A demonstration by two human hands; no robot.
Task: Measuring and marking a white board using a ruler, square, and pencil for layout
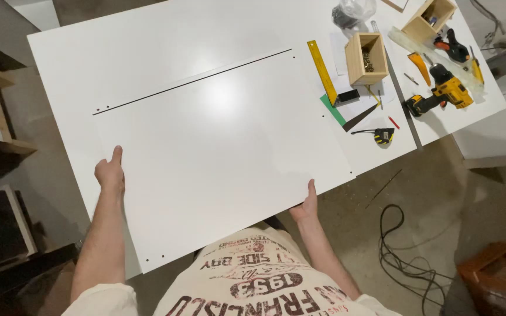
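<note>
From the head camera, the person is standing at a white tabletop [118, 52] and holding a large white panel [224, 152] that is lying flat on it, its near edge overhanging toward their body. The left hand [110, 173] is gripping the panel's left edge, thumb lying on top and fingers tucked under out of sight. The right hand [307, 203] is clamping the near right edge in the same way, thumb up along the face. Both grips are closed on the panel.

It looks as though the panel is being positioned or squared on the tabletop, with the hands steering it from the near side. Sliding it further would call for even pressure from both hands so that it does not skew.

Small drilled holes are showing near the panel's corners. To the right, just beside the panel's far corner, a yellow square ruler [322, 71] is lying, with a tape measure [383, 136] nearer. A small wooden box of screws [366, 58] and a yellow cordless drill [442, 93] are sitting further right, apart from the panel. A black cable [402, 257] is coiling on the floor.
</note>
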